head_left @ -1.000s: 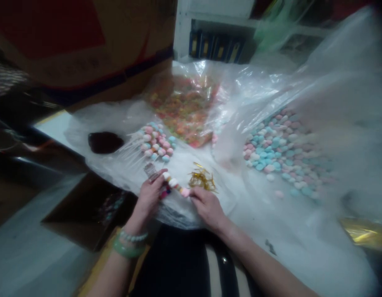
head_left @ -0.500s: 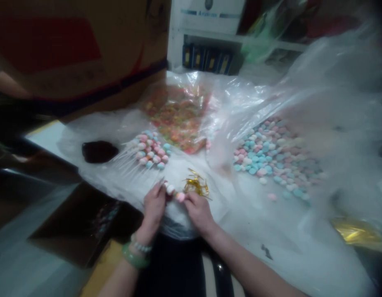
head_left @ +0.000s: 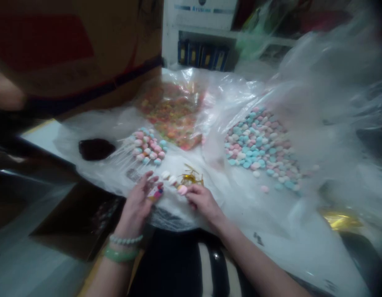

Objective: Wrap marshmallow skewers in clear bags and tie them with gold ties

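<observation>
My right hand (head_left: 203,201) pinches the pink end of a short candy skewer (head_left: 172,180), whose pale round pieces point up and to the left. My left hand (head_left: 140,197), with a beaded bracelet and a green bangle at the wrist, is apart from the skewer, its fingers spread and curved. A small colourful piece (head_left: 156,192) with red and purple spots lies at its fingertips; whether it is held is unclear. Gold twist ties (head_left: 191,176) lie just beyond the skewer. A bunch of finished candy sticks (head_left: 149,149) rests behind my left hand.
Loose pastel candies (head_left: 259,144) spread over plastic sheeting at the right. A bag of orange-red sweets (head_left: 175,113) lies at the back, a dark round object (head_left: 96,149) at the left. An open carton (head_left: 76,222) stands below the table edge. A person's hand (head_left: 6,93) shows at far left.
My left hand has let go of the skewer's left end and moved left and down, its fingers opening. My right hand still holds the pink end. The view has shifted slightly.
</observation>
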Tool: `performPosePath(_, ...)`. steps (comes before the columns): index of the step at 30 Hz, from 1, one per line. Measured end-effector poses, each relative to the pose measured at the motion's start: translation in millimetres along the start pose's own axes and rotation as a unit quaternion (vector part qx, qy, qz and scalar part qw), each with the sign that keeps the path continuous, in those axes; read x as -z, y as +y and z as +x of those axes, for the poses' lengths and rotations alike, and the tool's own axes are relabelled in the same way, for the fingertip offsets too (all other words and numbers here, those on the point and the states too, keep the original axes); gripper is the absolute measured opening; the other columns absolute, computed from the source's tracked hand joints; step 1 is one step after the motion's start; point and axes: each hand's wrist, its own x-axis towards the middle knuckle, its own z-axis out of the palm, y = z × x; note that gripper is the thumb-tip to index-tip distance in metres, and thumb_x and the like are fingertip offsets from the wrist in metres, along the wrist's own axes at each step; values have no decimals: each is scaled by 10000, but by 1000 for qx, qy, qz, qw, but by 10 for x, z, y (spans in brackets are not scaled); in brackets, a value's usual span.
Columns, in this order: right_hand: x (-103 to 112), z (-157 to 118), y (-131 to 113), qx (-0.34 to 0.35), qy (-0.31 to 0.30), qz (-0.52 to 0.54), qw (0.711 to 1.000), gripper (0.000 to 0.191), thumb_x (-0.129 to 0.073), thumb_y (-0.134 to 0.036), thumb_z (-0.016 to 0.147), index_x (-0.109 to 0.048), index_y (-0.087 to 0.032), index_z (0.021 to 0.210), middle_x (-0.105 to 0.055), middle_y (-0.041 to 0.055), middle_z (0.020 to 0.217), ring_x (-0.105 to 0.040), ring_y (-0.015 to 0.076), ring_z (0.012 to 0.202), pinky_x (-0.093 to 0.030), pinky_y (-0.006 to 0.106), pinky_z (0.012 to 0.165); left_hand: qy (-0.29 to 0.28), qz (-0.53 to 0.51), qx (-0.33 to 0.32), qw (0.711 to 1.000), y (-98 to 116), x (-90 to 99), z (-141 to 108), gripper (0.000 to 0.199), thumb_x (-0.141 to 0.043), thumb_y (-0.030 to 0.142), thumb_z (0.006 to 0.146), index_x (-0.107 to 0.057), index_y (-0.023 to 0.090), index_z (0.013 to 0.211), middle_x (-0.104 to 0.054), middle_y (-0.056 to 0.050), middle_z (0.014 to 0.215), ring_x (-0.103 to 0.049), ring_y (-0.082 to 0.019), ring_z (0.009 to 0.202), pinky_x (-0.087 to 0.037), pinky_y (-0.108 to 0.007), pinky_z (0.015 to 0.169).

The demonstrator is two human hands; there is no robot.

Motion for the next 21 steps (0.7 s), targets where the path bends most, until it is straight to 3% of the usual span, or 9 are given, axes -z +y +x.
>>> performPosePath(4,-44,-87,-45,9,-13,134,991,122,-683,-231,618,-703,-195,732,-598,-39,608,-481,109,561,-359,237,571,-57,-87,93,990,-92,-137,-79,135,-552,83,914,-663,124,849,-670,-62,763,-659,-137,646,-583,-252,629)
performPosePath(8,-250,-140,-5,44,-14,196,979,96,-748,-229,615,-721,-201,702,-719,6,886,-596,161,821,-434,270,766,-64,-69,51,994,-313,-387,-249,175,-559,115,913,-692,114,798,-686,-74,753,-655,-148,656,-559,-234,593)
performPosePath(11,-333,-117,47,22,29,213,976,104,-749,-238,590,-706,-197,674,-699,-10,777,-567,149,731,-424,270,721,-63,-52,33,996,-399,-490,-361,154,-602,119,879,-705,117,764,-694,-56,731,-637,-125,638,-526,-196,560)
performPosePath(15,-272,-64,74,33,95,194,976,153,-753,-279,595,-695,-191,706,-660,-28,684,-520,130,647,-399,254,644,-103,2,68,992,-445,-396,-383,101,-723,175,808,-743,105,878,-738,-80,818,-671,-159,698,-554,-243,610)
performPosePath(18,-206,-58,65,61,104,151,981,155,-728,-313,640,-677,-193,724,-642,-33,679,-512,125,631,-400,248,614,-45,36,65,996,-487,-270,-328,156,-823,121,674,-725,104,794,-717,-54,738,-652,-143,648,-530,-230,583)
performPosePath(21,-192,-74,48,75,98,104,987,124,-669,-311,671,-654,-200,725,-609,-43,655,-487,120,586,-391,242,564,13,18,5,1000,-530,-222,-273,237,-878,106,549,-699,105,705,-689,-24,664,-618,-115,610,-506,-214,590)
